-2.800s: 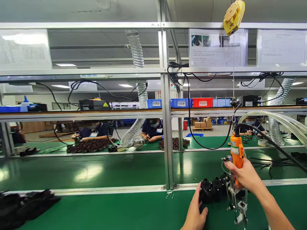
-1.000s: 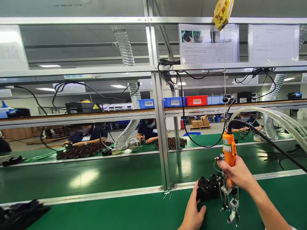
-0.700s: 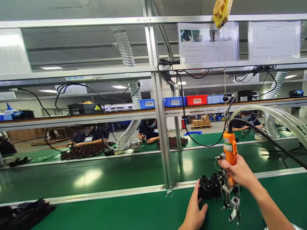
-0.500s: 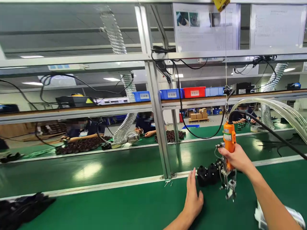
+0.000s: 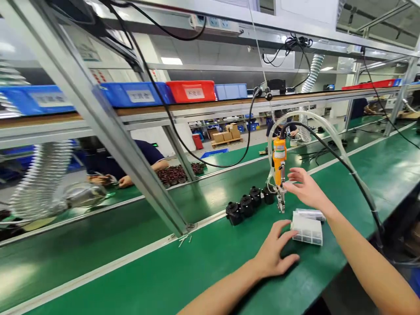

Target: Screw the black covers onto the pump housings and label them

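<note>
An orange electric screwdriver with a metal tip fixture hangs upright from a cable above the green bench. Just right of it is my right hand, fingers apart and not wrapped around it; whether a fingertip still touches the fixture I cannot tell. My left hand is spread over the bench, its fingertips at the left edge of a white compartment box. Behind that box lies a clear plastic roll or bag. Several black round housings stand in a row left of the screwdriver.
A slanted metal post rises from the bench's back rail. Small white sticks lie near its foot. The shelf above carries blue bins and a red bin. A black cable and clear hoses loop to the right. Co-workers sit across the line.
The view has swung right. My right hand has let go of the screwdriver, which now hangs by itself. My left hand has moved from beside the black housings to the white box.
</note>
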A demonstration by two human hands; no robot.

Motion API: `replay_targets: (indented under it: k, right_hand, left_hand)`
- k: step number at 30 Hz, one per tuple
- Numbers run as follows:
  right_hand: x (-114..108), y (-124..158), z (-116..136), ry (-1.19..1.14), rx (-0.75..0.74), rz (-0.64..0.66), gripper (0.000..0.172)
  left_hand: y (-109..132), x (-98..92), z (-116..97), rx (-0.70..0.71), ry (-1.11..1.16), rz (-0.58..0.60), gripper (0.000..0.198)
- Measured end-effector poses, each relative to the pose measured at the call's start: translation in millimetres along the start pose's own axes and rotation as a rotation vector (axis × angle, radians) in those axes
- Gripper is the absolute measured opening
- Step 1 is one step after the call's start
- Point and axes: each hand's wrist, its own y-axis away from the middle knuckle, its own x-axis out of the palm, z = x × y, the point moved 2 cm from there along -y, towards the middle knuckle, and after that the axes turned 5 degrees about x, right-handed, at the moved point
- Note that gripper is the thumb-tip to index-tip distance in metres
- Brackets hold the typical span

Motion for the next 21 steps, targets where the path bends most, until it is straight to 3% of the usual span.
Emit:
replay_targets:
  k: [4,6,8,11,14,17,21]
  right_hand:
    - [-35.6,72.0,-33.2,0.257,-0.072,-0.034,0.028]
    - [-47.4,101.8,-56.7,0.415,-0.161,-0.013,0.023]
    - [-54.0,121.6,-81.8,0.508,-0.208,0.023,0.030]
    - [-56.5,134.1,-111.3,0.572,-0.228,0.008,0.035]
    - [-53.6,134.9,-124.3,0.564,-0.263,-0.036,0.019]
    - [-49.1,132.5,-126.8,0.515,-0.267,-0.055,0.011]
    - [-43.7,131.2,-129.0,0.395,-0.143,-0.114,0.018]
  left_hand:
    - [-42.8,15.4,6.9,0.074,0.032,-0.024,0.064]
    - [-57.0,21.9,12.0,0.042,0.061,-0.067,0.065]
    - [-65.1,28.0,16.9,0.023,0.069,-0.100,0.058]
    - [-67.0,36.4,22.9,0.033,0.059,-0.151,0.041]
    - [-63.2,44.3,25.2,0.027,0.084,-0.153,0.025]
    - [-61.1,47.6,24.9,-0.077,0.172,-0.196,0.017]
    - [-63.0,45.8,21.8,-0.231,0.339,-0.282,0.013]
